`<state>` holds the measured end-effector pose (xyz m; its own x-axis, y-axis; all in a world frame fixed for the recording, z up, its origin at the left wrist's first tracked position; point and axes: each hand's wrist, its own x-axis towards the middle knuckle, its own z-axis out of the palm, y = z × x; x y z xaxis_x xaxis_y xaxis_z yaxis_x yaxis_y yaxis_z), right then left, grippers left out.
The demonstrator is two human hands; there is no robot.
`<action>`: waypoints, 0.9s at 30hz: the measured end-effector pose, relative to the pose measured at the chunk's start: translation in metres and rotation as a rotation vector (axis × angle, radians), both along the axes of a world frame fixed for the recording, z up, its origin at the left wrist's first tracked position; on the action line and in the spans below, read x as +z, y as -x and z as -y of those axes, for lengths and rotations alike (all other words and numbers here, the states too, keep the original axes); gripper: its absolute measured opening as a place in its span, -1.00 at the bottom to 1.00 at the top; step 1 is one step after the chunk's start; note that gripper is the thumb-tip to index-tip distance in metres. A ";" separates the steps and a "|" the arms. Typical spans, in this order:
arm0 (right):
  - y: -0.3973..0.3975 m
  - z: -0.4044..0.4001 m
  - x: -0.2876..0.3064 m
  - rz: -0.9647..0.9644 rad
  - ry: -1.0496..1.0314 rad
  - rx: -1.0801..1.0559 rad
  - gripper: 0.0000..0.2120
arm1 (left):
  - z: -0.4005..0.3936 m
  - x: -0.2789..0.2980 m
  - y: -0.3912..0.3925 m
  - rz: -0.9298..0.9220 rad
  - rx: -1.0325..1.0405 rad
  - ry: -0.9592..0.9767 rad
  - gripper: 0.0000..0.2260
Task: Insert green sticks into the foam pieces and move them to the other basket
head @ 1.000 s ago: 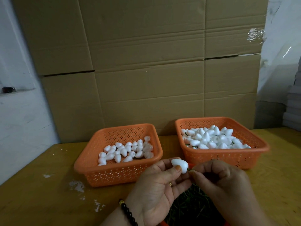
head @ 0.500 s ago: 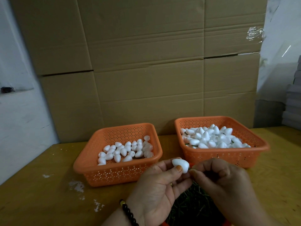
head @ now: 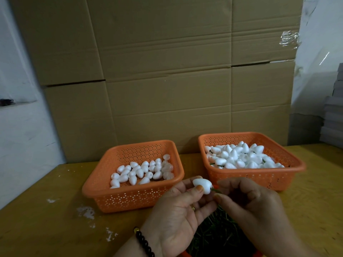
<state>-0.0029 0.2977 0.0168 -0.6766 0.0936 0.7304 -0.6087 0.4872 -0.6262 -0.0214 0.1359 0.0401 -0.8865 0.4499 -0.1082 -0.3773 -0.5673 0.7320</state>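
Near the yellow wooden desk's (head: pixel 46 186) front edge, the left hand (head: pixel 178 210) pinches a white egg-shaped foam piece (head: pixel 202 186) while the right hand (head: pixel 248 203) pinches a thin green stick (head: pixel 216 191) at its base, with the right orange perforated plastic basket (head: pixel 250 178) heaped with finished pieces and the left orange perforated plastic basket (head: pixel 133 196) holding many more to do.

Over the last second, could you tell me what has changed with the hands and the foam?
Very little: the left hand still pinches the foam piece, and the right hand still holds the green stick at its base. Both orange baskets and their foam stayed put.
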 end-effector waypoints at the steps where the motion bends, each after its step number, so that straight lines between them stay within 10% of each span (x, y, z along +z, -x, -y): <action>1: 0.000 0.000 -0.001 0.004 0.005 0.001 -0.83 | 0.000 0.000 0.000 0.000 -0.001 -0.002 -0.63; 27: 0.001 -0.002 -0.001 -0.133 -0.128 0.031 -0.95 | -0.006 -0.006 -0.003 -0.069 0.025 0.072 -0.61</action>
